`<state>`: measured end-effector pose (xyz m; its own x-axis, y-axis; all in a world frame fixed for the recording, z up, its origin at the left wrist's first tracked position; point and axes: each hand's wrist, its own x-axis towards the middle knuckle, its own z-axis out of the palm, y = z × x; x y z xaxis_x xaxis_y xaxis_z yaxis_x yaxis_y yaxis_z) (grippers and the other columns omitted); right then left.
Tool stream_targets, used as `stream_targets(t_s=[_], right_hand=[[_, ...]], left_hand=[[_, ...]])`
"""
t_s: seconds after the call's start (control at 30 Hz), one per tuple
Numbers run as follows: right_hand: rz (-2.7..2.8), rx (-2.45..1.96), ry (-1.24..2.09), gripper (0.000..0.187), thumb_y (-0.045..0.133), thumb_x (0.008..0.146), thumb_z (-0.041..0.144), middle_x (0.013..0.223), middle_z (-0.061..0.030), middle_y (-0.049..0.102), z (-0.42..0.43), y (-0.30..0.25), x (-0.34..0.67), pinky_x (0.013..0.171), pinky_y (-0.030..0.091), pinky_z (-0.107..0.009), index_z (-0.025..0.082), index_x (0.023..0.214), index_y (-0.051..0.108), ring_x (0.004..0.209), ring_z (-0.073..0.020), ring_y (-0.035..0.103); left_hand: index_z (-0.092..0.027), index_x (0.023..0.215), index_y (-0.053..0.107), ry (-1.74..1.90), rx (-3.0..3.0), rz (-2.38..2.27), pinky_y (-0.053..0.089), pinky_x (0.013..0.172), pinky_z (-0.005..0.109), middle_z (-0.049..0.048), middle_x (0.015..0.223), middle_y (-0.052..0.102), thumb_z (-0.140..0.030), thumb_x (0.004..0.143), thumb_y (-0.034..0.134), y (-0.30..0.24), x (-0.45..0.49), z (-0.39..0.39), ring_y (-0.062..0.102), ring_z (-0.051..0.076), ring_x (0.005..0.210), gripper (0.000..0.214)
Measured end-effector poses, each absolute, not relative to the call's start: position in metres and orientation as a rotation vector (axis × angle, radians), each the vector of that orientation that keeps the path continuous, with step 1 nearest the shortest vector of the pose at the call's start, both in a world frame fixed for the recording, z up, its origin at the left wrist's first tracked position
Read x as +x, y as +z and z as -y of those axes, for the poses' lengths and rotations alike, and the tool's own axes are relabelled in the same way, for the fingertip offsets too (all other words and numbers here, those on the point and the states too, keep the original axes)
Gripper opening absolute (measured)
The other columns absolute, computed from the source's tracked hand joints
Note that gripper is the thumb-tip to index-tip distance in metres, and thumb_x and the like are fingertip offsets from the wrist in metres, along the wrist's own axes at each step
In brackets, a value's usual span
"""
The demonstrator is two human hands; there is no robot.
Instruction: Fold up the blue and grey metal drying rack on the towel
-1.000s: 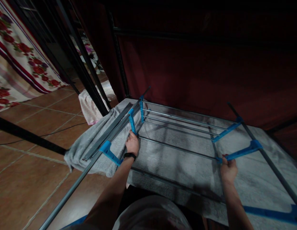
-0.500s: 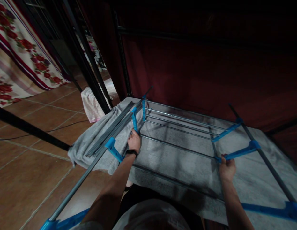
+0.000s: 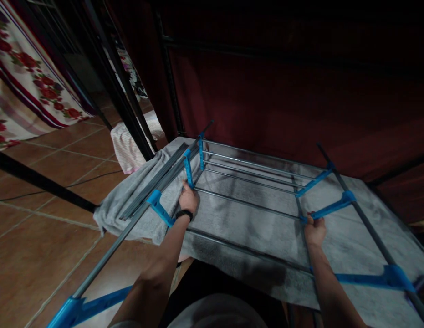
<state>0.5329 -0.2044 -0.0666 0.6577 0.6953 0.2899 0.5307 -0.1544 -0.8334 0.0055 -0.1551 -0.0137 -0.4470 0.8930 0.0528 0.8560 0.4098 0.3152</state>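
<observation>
A rack frame of grey metal tubes and blue plastic brackets lies on its side across the grey blanket [image 3: 232,232]. My left hand [image 3: 188,200], with a dark band at its wrist, is closed around the lower end of a blue bracket [image 3: 188,166] on the left side. My right hand [image 3: 315,231] pinches the inner end of the matching blue bracket [image 3: 334,205] on the right. Between the two brackets runs a thin metal rod [image 3: 246,202]. Several more rods [image 3: 252,173] span the frame farther back, and another tube [image 3: 246,248] crosses nearer to me.
A bundle of loose grey tubes [image 3: 153,187] lies on the blanket at the left. Black metal posts [image 3: 126,100] stand behind it. A dark red curtain [image 3: 266,105] hangs at the back. Tiled floor [image 3: 54,241] with a cable [image 3: 92,179] spreads to the left.
The view has shifted slightly, so the rack sits a little farther left and higher in the picture. Both hands stay at the same two brackets.
</observation>
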Motion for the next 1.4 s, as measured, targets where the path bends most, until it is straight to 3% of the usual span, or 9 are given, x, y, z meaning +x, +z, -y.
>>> stream_targets(t_s=[0.13, 0.23, 0.33, 0.4, 0.53, 0.7, 0.9, 1.07, 1.4], right_hand=[[0.996, -1.811, 0.208, 0.037, 0.054, 0.078, 0.052, 0.094, -0.0083, 0.065, 0.205, -0.063, 0.530, 0.090, 0.045, -0.043, 0.021, 0.097, 0.058, 0.094, -0.0263, 0.058], [1.014, -1.838, 0.192, 0.037, 0.051, 0.080, 0.052, 0.095, -0.0089, 0.064, 0.205, -0.063, 0.528, 0.088, 0.044, -0.042, 0.021, 0.098, 0.059, 0.092, -0.0259, 0.057], [0.997, -1.861, 0.154, 0.039, 0.049, 0.082, 0.052, 0.095, -0.0107, 0.065, 0.205, -0.062, 0.524, 0.085, 0.044, -0.041, 0.019, 0.100, 0.059, 0.091, -0.0267, 0.057], [0.986, -1.872, 0.130, 0.041, 0.047, 0.083, 0.052, 0.095, -0.0123, 0.065, 0.205, -0.061, 0.520, 0.084, 0.044, -0.041, 0.018, 0.102, 0.060, 0.091, -0.0276, 0.058], [0.968, -1.892, 0.133, 0.046, 0.046, 0.084, 0.051, 0.096, -0.0142, 0.067, 0.205, -0.059, 0.515, 0.082, 0.044, -0.040, 0.016, 0.108, 0.062, 0.091, -0.0291, 0.058], [0.949, -1.915, 0.158, 0.049, 0.044, 0.086, 0.051, 0.099, -0.0153, 0.068, 0.204, -0.059, 0.512, 0.082, 0.042, -0.041, 0.015, 0.113, 0.063, 0.090, -0.0298, 0.059], [0.960, -1.912, 0.186, 0.049, 0.043, 0.088, 0.051, 0.099, -0.0149, 0.068, 0.205, -0.058, 0.510, 0.081, 0.041, -0.038, 0.015, 0.114, 0.063, 0.088, -0.0289, 0.059], [0.950, -1.949, 0.179, 0.050, 0.041, 0.090, 0.052, 0.098, -0.0153, 0.068, 0.205, -0.057, 0.508, 0.079, 0.040, -0.036, 0.015, 0.115, 0.064, 0.086, -0.0286, 0.058], [0.940, -1.956, 0.157, 0.052, 0.041, 0.090, 0.048, 0.100, -0.0162, 0.069, 0.202, -0.059, 0.506, 0.075, 0.038, -0.034, 0.012, 0.119, 0.065, 0.084, -0.0271, 0.057]], left_hand=[[0.008, 0.156, 0.025, 0.563, 1.625, -2.611, 0.046, 0.108, 0.043, 0.0315, 0.137, 0.058, -0.024, 0.095, 0.044, -0.022, 0.028, 0.189, 0.058, 0.036, 0.130, 0.071], [-0.001, 0.146, 0.048, 0.464, 1.833, -2.499, 0.039, 0.115, 0.046, 0.0275, 0.141, 0.056, -0.024, 0.095, 0.046, -0.032, 0.050, 0.220, 0.050, 0.036, 0.138, 0.056], [-0.010, 0.140, 0.056, 0.238, 1.990, -2.247, 0.036, 0.117, 0.044, 0.0225, 0.149, 0.053, -0.024, 0.096, 0.048, -0.033, 0.063, 0.235, 0.047, 0.031, 0.141, 0.047], [-0.012, 0.145, 0.052, 0.093, 1.975, -2.171, 0.035, 0.118, 0.046, 0.0225, 0.157, 0.047, -0.032, 0.097, 0.052, -0.028, 0.066, 0.233, 0.042, 0.032, 0.146, 0.053], [-0.003, 0.155, 0.039, -0.217, 1.950, -2.060, 0.036, 0.116, 0.056, 0.0324, 0.164, 0.028, -0.051, 0.087, 0.068, -0.012, 0.071, 0.217, 0.027, 0.044, 0.154, 0.088], [0.002, 0.159, 0.028, -0.450, 1.844, -1.990, 0.039, 0.109, 0.066, 0.0409, 0.163, 0.009, -0.050, 0.075, 0.081, -0.005, 0.080, 0.200, 0.019, 0.054, 0.153, 0.112], [0.003, 0.159, 0.026, -0.511, 1.877, -1.949, 0.045, 0.096, 0.074, 0.0481, 0.157, 0.011, -0.048, 0.069, 0.086, -0.011, 0.083, 0.190, 0.022, 0.061, 0.147, 0.120], [0.010, 0.158, 0.023, -0.602, 1.920, -1.927, 0.043, 0.099, 0.073, 0.0501, 0.156, 0.009, -0.054, 0.075, 0.080, -0.018, 0.079, 0.188, 0.021, 0.061, 0.148, 0.119], [0.011, 0.158, 0.020, -0.639, 1.891, -1.921, 0.043, 0.101, 0.072, 0.0488, 0.157, 0.005, -0.059, 0.074, 0.079, -0.025, 0.076, 0.184, 0.016, 0.061, 0.149, 0.125]])
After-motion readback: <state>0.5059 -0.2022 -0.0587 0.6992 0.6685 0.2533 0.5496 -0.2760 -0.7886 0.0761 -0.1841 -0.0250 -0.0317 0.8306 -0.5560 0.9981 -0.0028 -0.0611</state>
